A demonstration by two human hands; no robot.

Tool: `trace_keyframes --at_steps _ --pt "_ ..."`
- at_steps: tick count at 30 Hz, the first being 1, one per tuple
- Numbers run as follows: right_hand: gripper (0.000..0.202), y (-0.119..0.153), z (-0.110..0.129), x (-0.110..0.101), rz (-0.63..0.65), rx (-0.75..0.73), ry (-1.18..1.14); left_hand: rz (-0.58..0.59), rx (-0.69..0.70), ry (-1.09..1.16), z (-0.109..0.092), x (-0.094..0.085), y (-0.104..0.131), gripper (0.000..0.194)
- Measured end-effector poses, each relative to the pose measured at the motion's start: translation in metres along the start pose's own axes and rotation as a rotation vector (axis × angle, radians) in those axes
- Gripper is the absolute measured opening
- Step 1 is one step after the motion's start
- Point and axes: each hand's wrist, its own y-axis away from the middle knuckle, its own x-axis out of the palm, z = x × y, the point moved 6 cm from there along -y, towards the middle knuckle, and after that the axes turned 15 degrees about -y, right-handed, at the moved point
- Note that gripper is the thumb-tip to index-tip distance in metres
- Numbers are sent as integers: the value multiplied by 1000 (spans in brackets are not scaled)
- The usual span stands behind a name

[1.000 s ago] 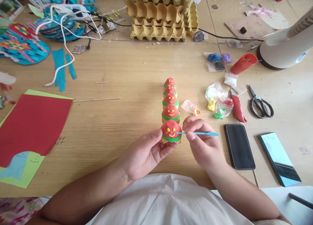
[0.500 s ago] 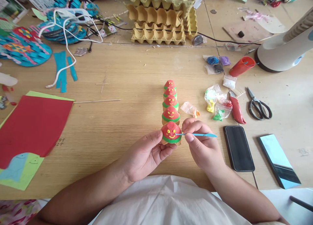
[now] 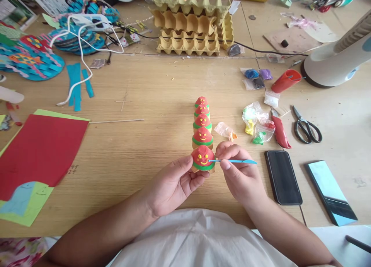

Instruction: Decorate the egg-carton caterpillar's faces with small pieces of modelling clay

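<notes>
My left hand [image 3: 174, 183] grips the nearest red cone figure [image 3: 202, 158], a red cap with a green band and a yellow smiling face. My right hand [image 3: 240, 174] pinches a thin blue clay tool [image 3: 237, 161], and its tip touches the right side of that figure's face. Behind it, a row of several more red and green figures [image 3: 202, 122] runs away from me on the wooden table [image 3: 150, 96].
Small bags of coloured clay [image 3: 256, 122], a red cutter [image 3: 280, 130], scissors [image 3: 305, 124], a black phone [image 3: 283, 177] and a mirror [image 3: 330, 191] lie to the right. Stacked egg trays [image 3: 193, 27] stand at the back. Red paper [image 3: 40, 151] lies left; a white fan base [image 3: 333, 62] sits far right.
Both hands and the figure have stayed as they were. The view has shifted slightly, so everything sits a little lower in the picture.
</notes>
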Motion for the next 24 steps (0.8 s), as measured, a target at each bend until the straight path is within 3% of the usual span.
trace_keyframes --at_steps 18,24 --pt "5 0 3 2 17 -18 20 -16 0 4 1 -1 0 24" --pt "11 0 3 -4 -35 -30 39 -33 -4 -1 0 -1 1 22"
